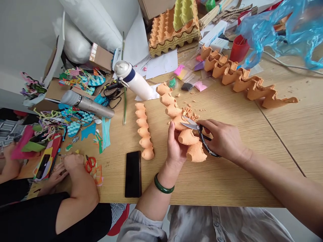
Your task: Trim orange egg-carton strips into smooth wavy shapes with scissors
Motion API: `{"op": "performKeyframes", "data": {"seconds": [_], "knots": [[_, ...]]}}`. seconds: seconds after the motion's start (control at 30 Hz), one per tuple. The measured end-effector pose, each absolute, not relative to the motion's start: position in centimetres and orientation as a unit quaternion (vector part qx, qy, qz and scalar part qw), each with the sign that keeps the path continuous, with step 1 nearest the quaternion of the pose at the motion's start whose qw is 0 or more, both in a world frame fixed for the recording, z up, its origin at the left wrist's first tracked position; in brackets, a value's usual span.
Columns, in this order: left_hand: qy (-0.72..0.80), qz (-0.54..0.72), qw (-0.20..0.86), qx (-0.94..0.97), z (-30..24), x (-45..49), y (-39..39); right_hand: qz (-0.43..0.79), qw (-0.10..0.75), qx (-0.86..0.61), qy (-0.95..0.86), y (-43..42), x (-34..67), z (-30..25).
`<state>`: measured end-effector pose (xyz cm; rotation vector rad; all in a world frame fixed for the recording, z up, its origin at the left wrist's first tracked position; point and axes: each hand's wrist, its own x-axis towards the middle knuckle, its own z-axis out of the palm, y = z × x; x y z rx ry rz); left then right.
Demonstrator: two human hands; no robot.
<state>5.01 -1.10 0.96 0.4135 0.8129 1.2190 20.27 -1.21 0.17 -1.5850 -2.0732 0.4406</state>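
Note:
My left hand [176, 145] grips a strip of orange egg-carton cups [187, 137] from its left side, fingers wrapped round it. My right hand [222, 139] holds black-handled scissors [194, 126], whose blades rest against the strip among orange crumbs [188, 111]. A green bangle [163, 186] circles my left wrist. The strip runs from near my hands up to about the middle of the wooden table [227, 174].
A second orange cup strip [143, 131] and a black phone [133, 173] lie to the left. A white bottle [132, 80], a zigzag carton strip [247, 82], stacked egg trays [174, 28] and blue plastic [285, 27] sit farther back. Another person's hands [72, 164] work with red scissors [89, 163] at left.

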Motion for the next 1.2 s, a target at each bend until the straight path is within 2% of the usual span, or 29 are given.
{"op": "performKeyframes", "data": {"seconds": [0.13,0.53,0.63,0.77,0.83,0.93,1.03,1.2], "knots": [[0.364,0.555,0.722,0.193,0.6,5.2,-1.1,0.081,0.258,-0.566,-0.779,-1.1,20.5,-0.5],[0.379,0.553,0.717,0.19,0.7,5.4,-1.5,0.102,0.172,-0.594,-0.779,-1.6,20.5,-0.1],[0.385,0.542,0.725,0.179,0.9,5.4,-1.5,0.162,0.187,-0.61,-0.752,-1.5,20.4,0.4],[0.393,0.53,0.733,0.165,1.0,5.1,-1.4,0.416,0.246,-0.537,-0.691,-0.9,20.8,1.3],[0.388,0.531,0.733,0.171,1.1,5.0,-1.2,0.547,0.244,-0.495,-0.629,-0.4,21.2,1.7],[0.404,0.546,0.71,0.186,1.3,4.9,-1.0,0.658,0.222,-0.476,-0.54,0.0,21.6,2.2],[0.415,0.559,0.693,0.187,1.3,4.9,-0.8,0.673,0.224,-0.463,-0.531,0.2,21.7,2.2],[0.379,0.584,0.688,0.204,1.0,4.7,-0.7,0.574,0.26,-0.468,-0.619,0.0,21.8,1.9]]}}
